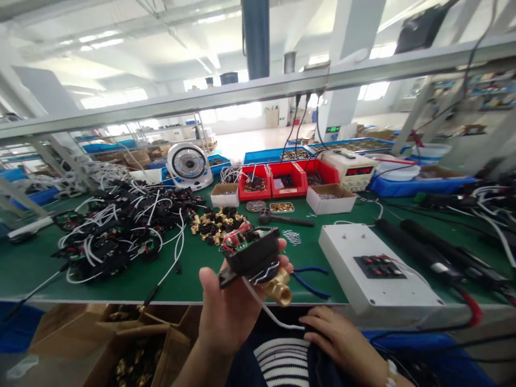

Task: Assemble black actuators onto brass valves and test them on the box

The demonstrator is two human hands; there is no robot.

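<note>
My left hand (231, 312) is closed around a black plastic valve unit (253, 255), holding it tilted above the table's front edge. Its top is uncovered, showing a green circuit board (244, 236) with red wires. A brass pipe fitting (280, 290) and a bent metal clip (264, 273) sit on its underside. From the unit a white cable (268, 314) hangs down to the fingertips of my right hand (338, 336), low over my lap. Those fingers close at the cable's end; the tip itself is hidden.
Black housings with white cables (121, 231) are heaped on the left. Brass fittings (215, 223), a hammer (282, 219), metal clips (291, 237) and blue-handled pliers (312, 282) lie ahead. Red bins (288, 185) stand behind, a white switch box (374, 269) right, a cardboard box (133, 344) below.
</note>
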